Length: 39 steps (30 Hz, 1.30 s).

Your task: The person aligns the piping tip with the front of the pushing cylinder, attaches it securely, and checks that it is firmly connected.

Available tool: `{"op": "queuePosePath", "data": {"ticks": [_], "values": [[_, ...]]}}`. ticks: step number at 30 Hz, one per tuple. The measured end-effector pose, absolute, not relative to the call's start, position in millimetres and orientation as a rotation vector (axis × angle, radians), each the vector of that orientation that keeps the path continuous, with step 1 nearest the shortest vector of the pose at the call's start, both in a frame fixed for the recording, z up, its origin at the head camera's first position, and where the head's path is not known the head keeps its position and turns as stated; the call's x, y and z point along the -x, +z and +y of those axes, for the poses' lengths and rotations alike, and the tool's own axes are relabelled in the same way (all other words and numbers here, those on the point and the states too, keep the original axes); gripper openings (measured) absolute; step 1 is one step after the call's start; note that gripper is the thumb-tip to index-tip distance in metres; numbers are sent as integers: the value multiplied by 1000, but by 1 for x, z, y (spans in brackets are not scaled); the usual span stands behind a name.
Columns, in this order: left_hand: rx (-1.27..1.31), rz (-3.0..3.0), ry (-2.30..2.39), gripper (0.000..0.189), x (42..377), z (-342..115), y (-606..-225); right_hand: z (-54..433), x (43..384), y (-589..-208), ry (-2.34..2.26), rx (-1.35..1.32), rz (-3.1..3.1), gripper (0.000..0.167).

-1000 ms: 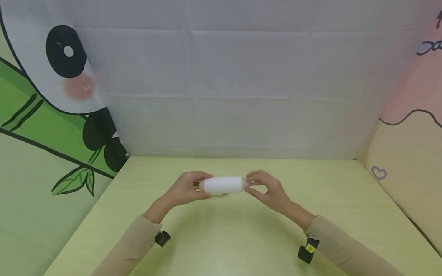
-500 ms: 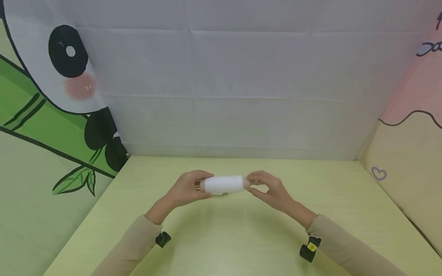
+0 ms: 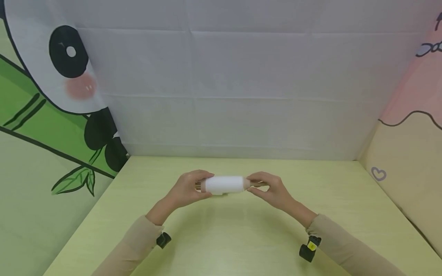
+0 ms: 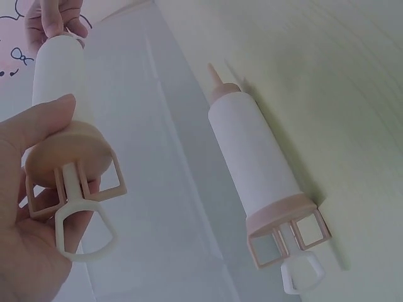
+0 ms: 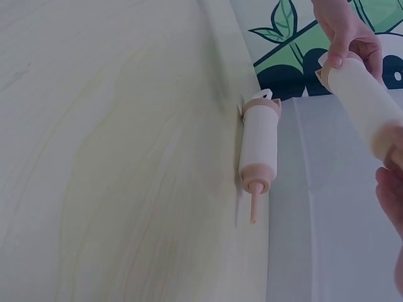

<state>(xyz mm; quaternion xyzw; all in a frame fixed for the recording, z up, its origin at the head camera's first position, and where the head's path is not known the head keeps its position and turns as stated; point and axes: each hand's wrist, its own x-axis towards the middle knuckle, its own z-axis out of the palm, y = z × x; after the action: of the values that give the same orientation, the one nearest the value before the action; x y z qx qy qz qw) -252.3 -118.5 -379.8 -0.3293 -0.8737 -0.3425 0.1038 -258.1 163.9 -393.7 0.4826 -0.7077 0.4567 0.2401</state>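
Observation:
A white piping syringe [image 3: 224, 184] with pinkish-tan ends is held level over the table. My left hand [image 3: 186, 188] grips its handle end; the left wrist view shows the tan finger frames and a white plunger ring [image 4: 85, 255] there. At the other end, my right hand [image 3: 272, 189] pinches the tapered tan tip between thumb and fingers. A second, matching syringe [image 4: 255, 151] lies on the table, its thin nozzle [image 5: 254, 204] showing in the right wrist view. From the head view the held one hides nearly all of it.
The pale yellow table [image 3: 221, 237] meets a grey-white cloth wall [image 3: 241, 96] at the back. Cartoon-printed sheets [image 3: 79, 65] stand on both sides. Each sleeve has a small black camera [image 3: 164, 239] at the wrist.
The right fingers have shifted slightly about the tip, and more of the thin nozzle shows between them now. The held syringe has moved very slightly to the right; the left hand keeps its grip.

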Motion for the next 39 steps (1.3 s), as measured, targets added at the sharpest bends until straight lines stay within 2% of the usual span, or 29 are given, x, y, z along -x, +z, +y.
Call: {"op": "queuePosePath", "data": {"ticks": [5, 16, 30, 36, 39], "values": [[965, -2593, -1021, 47, 253, -117, -381, 165, 257, -393, 1232, -1340, -1971, 34], [979, -2663, -1069, 47, 254, -117, -377, 172, 282, -420, 1116, -1427, -1866, 42], [1010, -2840, -1148, 47, 256, -125, -365, 170, 278, -420, 948, -1473, -1704, 24], [964, -2741, -1228, 48, 248, -123, -371, 164, 260, -402, 1020, -1459, -1743, 40], [960, -2681, -1214, 47, 245, -122, -374, 163, 255, -399, 1040, -1432, -1784, 42]]}}
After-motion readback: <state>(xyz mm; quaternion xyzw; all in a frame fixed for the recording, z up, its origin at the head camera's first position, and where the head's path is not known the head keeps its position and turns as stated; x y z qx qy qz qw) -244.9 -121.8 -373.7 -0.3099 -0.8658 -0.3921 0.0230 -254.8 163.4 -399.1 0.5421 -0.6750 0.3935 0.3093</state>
